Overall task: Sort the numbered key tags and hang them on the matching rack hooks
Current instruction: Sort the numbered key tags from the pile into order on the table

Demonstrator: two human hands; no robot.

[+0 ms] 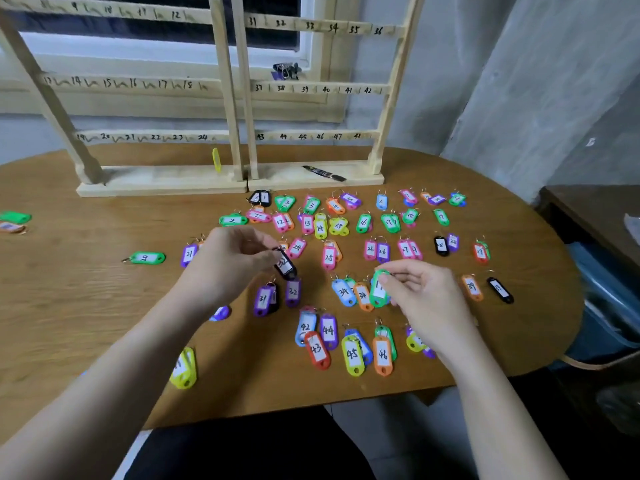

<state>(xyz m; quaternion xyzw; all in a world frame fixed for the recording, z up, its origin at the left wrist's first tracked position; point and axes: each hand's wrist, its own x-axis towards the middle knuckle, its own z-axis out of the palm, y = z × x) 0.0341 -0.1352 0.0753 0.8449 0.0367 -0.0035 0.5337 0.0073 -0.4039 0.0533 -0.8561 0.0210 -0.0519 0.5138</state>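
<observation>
Across the brown oval table (pixel 69 306), coloured key tags lie in rough numerical rows, each with a white paper label handwritten in black: legible examples include 12, 13, 14, 16, 25, 26, 31, 32, 34, 42, 43, 44, 45 and 46. My left hand (pixel 228 258) pinches a black tag (pixel 285 266) by its ring end, lifted just above the purple tag marked 32 (pixel 293 292); its own label appears to read 32 as well, though motion blur makes that uncertain. My right hand (pixel 422 292) pinches a green tag (pixel 379 289) between thumb and forefinger, beside the blue tag marked 34 (pixel 343 292) and an orange tag marked 34 (pixel 363 296); the green tag's number is partly covered by my fingers. Behind the tags stand two wooden racks (pixel 225 98) side by side, their rails inked 9–12, 13–24 on the left frame and 31–36, 37–42, 43–48 on the right. One yellow tag (pixel 216 160) hangs under hook 24. One dark pen-like tool (pixel 323 173) lies on the right rack's base. Set apart at the left are a green tag marked 9 (pixel 147 258) and two tags at the table edge (pixel 14 221).
</observation>
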